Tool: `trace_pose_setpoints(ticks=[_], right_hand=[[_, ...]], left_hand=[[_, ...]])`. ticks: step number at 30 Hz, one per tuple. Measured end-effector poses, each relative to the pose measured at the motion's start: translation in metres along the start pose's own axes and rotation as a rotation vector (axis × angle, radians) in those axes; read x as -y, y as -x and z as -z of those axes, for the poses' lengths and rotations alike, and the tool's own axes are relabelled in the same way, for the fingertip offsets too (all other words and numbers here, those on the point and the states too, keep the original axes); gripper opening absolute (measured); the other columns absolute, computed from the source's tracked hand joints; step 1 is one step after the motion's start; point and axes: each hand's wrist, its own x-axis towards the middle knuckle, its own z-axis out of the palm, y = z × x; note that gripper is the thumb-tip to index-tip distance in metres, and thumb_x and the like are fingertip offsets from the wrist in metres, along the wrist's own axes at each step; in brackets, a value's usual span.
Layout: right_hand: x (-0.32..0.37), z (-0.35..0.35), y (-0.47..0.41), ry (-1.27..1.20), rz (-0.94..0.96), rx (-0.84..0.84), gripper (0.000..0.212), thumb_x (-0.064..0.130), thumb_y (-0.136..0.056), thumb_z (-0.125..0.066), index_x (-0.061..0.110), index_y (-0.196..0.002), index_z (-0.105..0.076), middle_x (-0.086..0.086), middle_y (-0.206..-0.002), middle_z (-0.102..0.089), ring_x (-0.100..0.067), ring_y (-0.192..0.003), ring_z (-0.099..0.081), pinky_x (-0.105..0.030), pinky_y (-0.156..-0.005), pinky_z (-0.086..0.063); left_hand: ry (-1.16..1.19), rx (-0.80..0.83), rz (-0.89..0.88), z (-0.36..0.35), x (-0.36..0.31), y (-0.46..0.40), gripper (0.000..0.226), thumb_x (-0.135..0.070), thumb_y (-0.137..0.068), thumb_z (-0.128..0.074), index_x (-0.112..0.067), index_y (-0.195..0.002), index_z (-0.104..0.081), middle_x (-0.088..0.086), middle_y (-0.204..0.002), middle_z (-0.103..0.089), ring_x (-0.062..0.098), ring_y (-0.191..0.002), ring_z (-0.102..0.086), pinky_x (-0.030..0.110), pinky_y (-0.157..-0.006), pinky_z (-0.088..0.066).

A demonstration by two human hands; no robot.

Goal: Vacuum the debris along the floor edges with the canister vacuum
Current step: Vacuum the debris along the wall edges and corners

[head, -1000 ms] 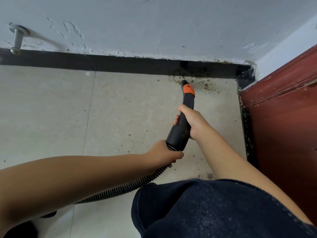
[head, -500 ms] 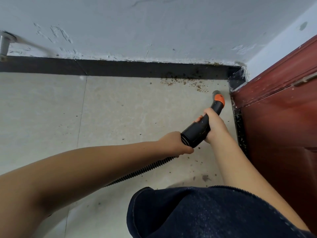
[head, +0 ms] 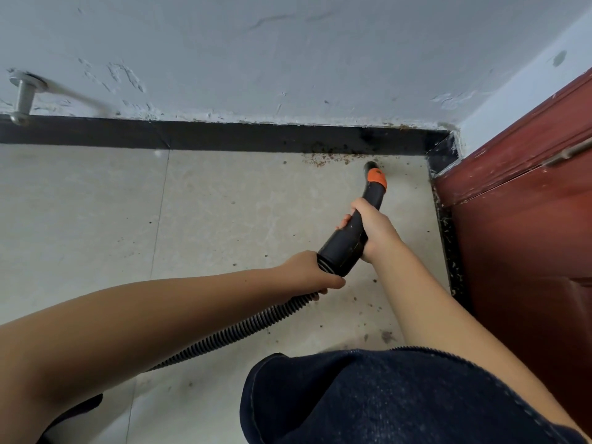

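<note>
A black vacuum handle [head: 347, 240] with an orange band ends in a nozzle [head: 373, 169] that points at the floor beside the black baseboard [head: 224, 136]. My right hand [head: 373, 230] grips the handle's curved part. At the hose's ribbed end, just behind the handle, my left hand [head: 307, 272] holds the grey corrugated hose [head: 230, 333], which trails back to the lower left. Brown debris [head: 326, 157] lies along the baseboard just left of the nozzle. More crumbs [head: 451, 251] line the dark strip under the red door. The canister itself is out of view.
A red wooden door [head: 528, 235] closes off the right side and meets the wall at the corner. A metal door stop [head: 24, 96] sticks out of the white wall at the far left. My knee in dark denim [head: 384, 398] fills the bottom centre. Beige floor tiles [head: 96, 219] spread to the left.
The nozzle has swung from the door side back toward the baseboard, now sitting at the right end of the debris line. Both hands keep their hold and moved with it.
</note>
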Motion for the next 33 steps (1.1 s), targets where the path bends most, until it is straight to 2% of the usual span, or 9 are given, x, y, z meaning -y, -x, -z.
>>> trace_pose_setpoints(ticks=[3, 6, 11, 17, 20, 28, 33], right_hand=[[-0.004, 0.02, -0.007, -0.067, 0.013, -0.057, 0.014, 0.018, -0.082, -0.063, 0.014, -0.083, -0.05, -0.001, -0.05, -0.058, -0.015, -0.041, -0.056, -0.03, -0.057, -0.054], [-0.001, 0.042, -0.013, -0.089, 0.048, -0.115, 0.015, 0.019, -0.08, -0.063, 0.014, -0.079, -0.05, -0.001, -0.05, -0.058, -0.016, -0.042, -0.058, -0.031, -0.059, -0.055], [0.016, 0.058, -0.019, -0.058, 0.068, -0.134, 0.014, 0.019, -0.08, -0.062, 0.015, -0.077, -0.05, -0.001, -0.049, -0.058, -0.016, -0.042, -0.059, -0.031, -0.06, -0.054], [0.02, 0.032, -0.02, 0.026, 0.067, -0.038, 0.012, 0.017, -0.081, -0.062, 0.013, -0.08, -0.051, -0.002, -0.051, -0.059, -0.016, -0.043, -0.058, -0.031, -0.062, -0.055], [0.016, 0.02, -0.02, 0.062, 0.062, -0.004, 0.011, 0.016, -0.081, -0.063, 0.012, -0.082, -0.052, -0.002, -0.05, -0.059, -0.016, -0.043, -0.058, -0.035, -0.066, -0.054], [0.034, 0.057, -0.034, -0.122, 0.085, -0.115, 0.015, 0.016, -0.08, -0.064, 0.012, -0.087, -0.051, -0.002, -0.051, -0.059, -0.017, -0.043, -0.058, -0.032, -0.055, -0.057], [0.054, 0.066, -0.042, -0.139, 0.093, -0.096, 0.015, 0.014, -0.081, -0.063, 0.01, -0.088, -0.05, -0.001, -0.049, -0.057, -0.016, -0.041, -0.057, -0.032, -0.054, -0.056]], left_hand=[[-0.082, 0.027, 0.007, -0.006, -0.007, -0.005, 0.039, -0.024, -0.08, -0.07, -0.008, -0.113, -0.056, 0.003, -0.076, -0.062, 0.014, -0.061, -0.058, 0.023, -0.058, -0.053], [-0.157, 0.039, -0.023, -0.018, -0.018, -0.012, 0.035, -0.025, -0.08, -0.07, -0.011, -0.109, -0.056, 0.003, -0.077, -0.061, 0.015, -0.063, -0.058, 0.025, -0.06, -0.053], [-0.193, 0.023, -0.051, -0.032, -0.032, -0.023, 0.039, -0.028, -0.079, -0.07, -0.008, -0.111, -0.059, 0.008, -0.084, -0.063, 0.022, -0.073, -0.061, 0.037, -0.076, -0.057], [-0.094, -0.036, -0.003, -0.023, -0.024, -0.023, 0.035, -0.025, -0.08, -0.069, -0.01, -0.109, -0.056, 0.003, -0.077, -0.06, 0.017, -0.066, -0.059, 0.027, -0.065, -0.054], [-0.062, -0.051, 0.014, -0.019, -0.017, -0.019, 0.033, -0.023, -0.08, -0.069, -0.011, -0.108, -0.055, 0.003, -0.076, -0.059, 0.016, -0.064, -0.058, 0.026, -0.063, -0.053], [-0.254, -0.052, -0.041, -0.026, -0.05, -0.038, 0.038, -0.027, -0.08, -0.068, -0.007, -0.111, -0.059, 0.008, -0.085, -0.062, 0.022, -0.07, -0.059, 0.034, -0.071, -0.055], [-0.311, -0.095, -0.054, -0.036, -0.065, -0.057, 0.037, -0.029, -0.081, -0.068, -0.01, -0.111, -0.058, 0.006, -0.086, -0.059, 0.021, -0.073, -0.058, 0.031, -0.068, -0.05]])
